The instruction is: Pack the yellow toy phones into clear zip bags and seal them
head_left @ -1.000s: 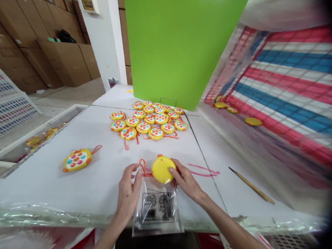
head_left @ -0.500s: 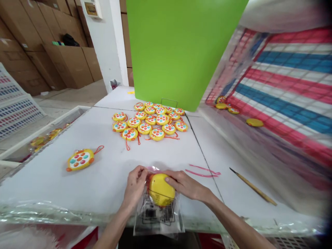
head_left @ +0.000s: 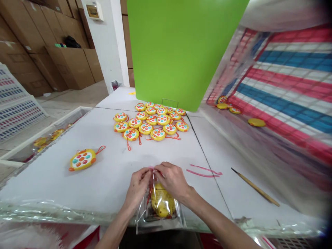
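Note:
A yellow round toy (head_left: 162, 204) lies inside a clear plastic bag (head_left: 160, 216) at the near edge of the white table (head_left: 103, 173). My left hand (head_left: 137, 188) and my right hand (head_left: 172, 180) meet at the bag's top, fingers pinched on its pink-edged mouth. An orange cord shows inside the bag beside the toy. A single yellow toy with coloured buttons (head_left: 82, 159) lies to the left. A pile of several like toys (head_left: 151, 121) sits further back.
A green board (head_left: 181, 48) stands upright behind the pile. A thin brush (head_left: 255, 187) and two pink strips (head_left: 203, 171) lie to the right. A striped, plastic-lined crate (head_left: 280, 83) with a few toys is at right; a tray (head_left: 44, 135) at left.
The yellow toy went from above the bag's mouth down into the bag. Both hands moved together to the bag's top and pinched it.

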Tool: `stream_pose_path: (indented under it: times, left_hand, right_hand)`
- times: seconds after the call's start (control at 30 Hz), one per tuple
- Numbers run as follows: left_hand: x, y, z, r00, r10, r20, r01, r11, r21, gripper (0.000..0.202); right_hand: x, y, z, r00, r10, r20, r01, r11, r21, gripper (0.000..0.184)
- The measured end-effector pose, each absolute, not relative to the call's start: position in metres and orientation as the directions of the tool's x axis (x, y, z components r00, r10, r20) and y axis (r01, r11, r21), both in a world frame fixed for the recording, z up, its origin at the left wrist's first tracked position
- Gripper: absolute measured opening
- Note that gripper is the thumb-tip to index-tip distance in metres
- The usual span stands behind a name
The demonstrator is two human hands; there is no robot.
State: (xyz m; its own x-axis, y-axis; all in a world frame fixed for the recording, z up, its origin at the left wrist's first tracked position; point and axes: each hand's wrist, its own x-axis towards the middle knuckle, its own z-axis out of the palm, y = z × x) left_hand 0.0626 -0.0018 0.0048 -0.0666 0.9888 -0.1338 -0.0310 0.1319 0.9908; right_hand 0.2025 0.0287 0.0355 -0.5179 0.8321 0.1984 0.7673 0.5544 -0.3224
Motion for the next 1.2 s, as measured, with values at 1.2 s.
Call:
stream_pose_path:
  times: [1.2]
  left_hand:
    - [0.058, -0.007, -0.008, -0.065, 0.962, -0.264, -0.218, 0.244, 0.945, 0.015]
  right_hand:
    - [0.296, 0.04, 0.024, -0.294, 0.939, -0.181, 0.66, 0.062, -0.749, 0.018]
